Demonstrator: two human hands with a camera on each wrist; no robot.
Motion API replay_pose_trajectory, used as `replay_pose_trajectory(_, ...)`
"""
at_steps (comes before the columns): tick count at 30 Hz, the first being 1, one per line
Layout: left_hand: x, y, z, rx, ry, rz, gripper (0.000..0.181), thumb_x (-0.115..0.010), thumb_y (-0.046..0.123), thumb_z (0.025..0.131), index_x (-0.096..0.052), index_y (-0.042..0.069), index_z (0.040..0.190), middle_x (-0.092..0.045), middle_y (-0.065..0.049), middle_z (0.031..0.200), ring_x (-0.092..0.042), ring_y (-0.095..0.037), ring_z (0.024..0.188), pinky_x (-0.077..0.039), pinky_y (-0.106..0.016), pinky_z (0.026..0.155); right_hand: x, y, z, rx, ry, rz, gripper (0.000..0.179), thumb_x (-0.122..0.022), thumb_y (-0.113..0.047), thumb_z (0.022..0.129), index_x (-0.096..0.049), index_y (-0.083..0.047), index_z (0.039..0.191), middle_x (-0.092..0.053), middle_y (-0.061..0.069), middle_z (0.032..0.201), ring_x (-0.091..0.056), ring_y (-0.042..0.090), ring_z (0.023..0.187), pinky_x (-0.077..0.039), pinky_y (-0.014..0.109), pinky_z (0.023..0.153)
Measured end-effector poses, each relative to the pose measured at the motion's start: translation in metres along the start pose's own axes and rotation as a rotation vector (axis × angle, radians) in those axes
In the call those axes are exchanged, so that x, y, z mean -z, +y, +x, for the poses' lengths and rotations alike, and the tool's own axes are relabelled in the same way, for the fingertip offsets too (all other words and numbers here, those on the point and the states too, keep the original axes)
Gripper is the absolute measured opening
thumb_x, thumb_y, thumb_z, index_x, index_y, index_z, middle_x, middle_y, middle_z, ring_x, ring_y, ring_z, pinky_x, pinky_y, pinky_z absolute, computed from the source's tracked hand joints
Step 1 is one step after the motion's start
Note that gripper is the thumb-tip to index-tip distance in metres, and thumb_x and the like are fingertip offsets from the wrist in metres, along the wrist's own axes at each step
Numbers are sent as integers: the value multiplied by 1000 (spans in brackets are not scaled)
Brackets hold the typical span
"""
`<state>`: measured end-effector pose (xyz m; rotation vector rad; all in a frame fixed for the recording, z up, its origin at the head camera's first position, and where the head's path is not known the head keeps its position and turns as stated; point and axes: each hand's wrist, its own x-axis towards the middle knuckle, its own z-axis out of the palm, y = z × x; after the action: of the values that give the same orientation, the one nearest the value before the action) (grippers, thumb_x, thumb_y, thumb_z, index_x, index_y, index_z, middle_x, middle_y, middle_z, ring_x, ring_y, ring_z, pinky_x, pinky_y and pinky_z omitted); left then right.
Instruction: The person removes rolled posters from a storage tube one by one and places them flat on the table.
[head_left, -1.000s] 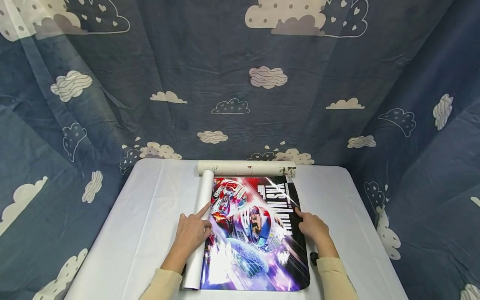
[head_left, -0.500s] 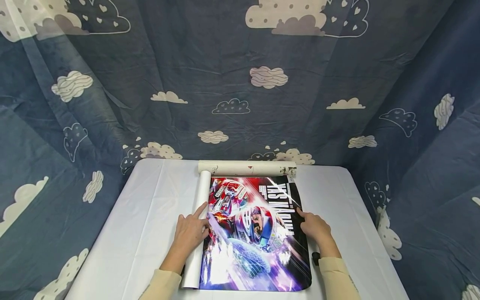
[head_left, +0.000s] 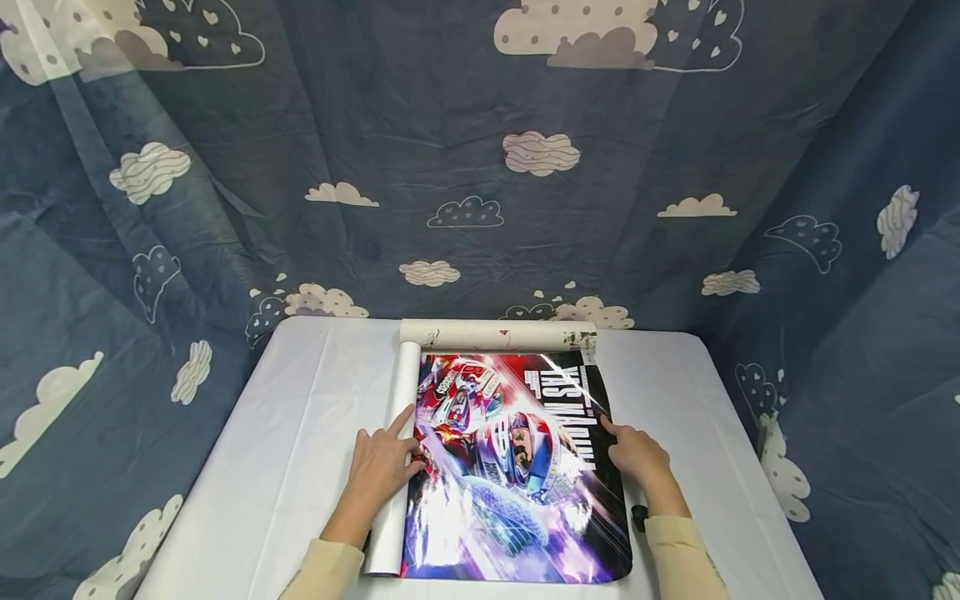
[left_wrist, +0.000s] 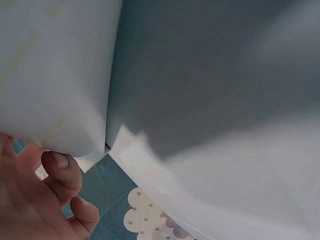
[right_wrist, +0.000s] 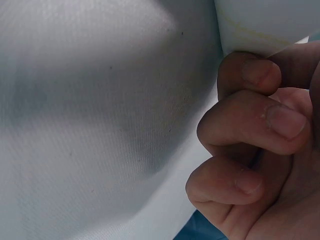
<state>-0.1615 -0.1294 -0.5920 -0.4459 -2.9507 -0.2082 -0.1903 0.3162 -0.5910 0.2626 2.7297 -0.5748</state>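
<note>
A glossy racing poster (head_left: 517, 517) lies partly unrolled on the white table, printed side up. Its left part is still wound into a white roll (head_left: 392, 500). My left hand (head_left: 381, 460) holds this roll, index finger stretched along it and thumb on the printed side. Curled fingertips (left_wrist: 67, 165) show beside the roll's white underside (left_wrist: 55, 75) in the left wrist view. At the poster's right edge, my right hand (head_left: 639, 460) pinches the sheet between thumb and index finger. The other fingers (right_wrist: 250, 120) are curled below the white back of the sheet (right_wrist: 270, 25).
A second cream roll (head_left: 498, 335) with dark marks lies across the back of the white table (head_left: 307, 433). A small black object (head_left: 639, 517) sits by the right wrist. Dark blue cloth (head_left: 420, 108) with cloud prints hangs behind and at both sides.
The poster has unrolled slightly, showing more print beside the roll. The roll and left hand shifted a little left, while the right hand drew the right edge a little right.
</note>
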Motion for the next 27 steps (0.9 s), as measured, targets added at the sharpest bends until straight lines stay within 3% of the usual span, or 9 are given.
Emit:
replay_pose_trajectory(5,-1,-1,0,-27,33,43,15,-89,32,77,-85,32,92,-55,3,162,-45,-17,59,-28,-37,63,2,1,0,5,2,-8,70,-49,-9,90,-45,-16,160,-48,39,153,-65,42,102,-45,42,67)
replay_pose_trajectory(10,-1,-3,-1,-37,18,65,27,-82,24,77,-86,35,101,-53,5,163,-45,-18,58,-29,-38,63,3,3,1,0,-4,-10,71,-50,-9,90,-45,-16,161,-47,40,153,-64,42,102,-45,43,67)
replay_pose_trajectory(17,1,-6,-1,-21,-8,56,13,-84,34,82,-83,30,94,-51,2,165,-50,-20,61,-31,-38,64,5,4,1,0,-3,-21,71,-50,-10,90,-44,-15,161,-48,40,152,-64,53,116,-51,50,73)
replay_pose_trajectory(22,1,-9,-1,6,-20,66,25,-88,49,81,-78,29,92,-49,-2,166,-52,-21,63,-32,-38,66,6,5,1,-7,1,-24,70,-50,-10,91,-45,-14,160,-48,41,151,-63,55,118,-51,51,74)
replay_pose_trajectory(27,1,-10,-2,-6,-5,67,16,-86,36,80,-81,29,93,-47,2,168,-51,-21,62,-31,-39,65,6,5,0,-12,-2,-17,69,-51,-10,91,-45,-13,160,-47,42,152,-64,51,111,-51,49,73)
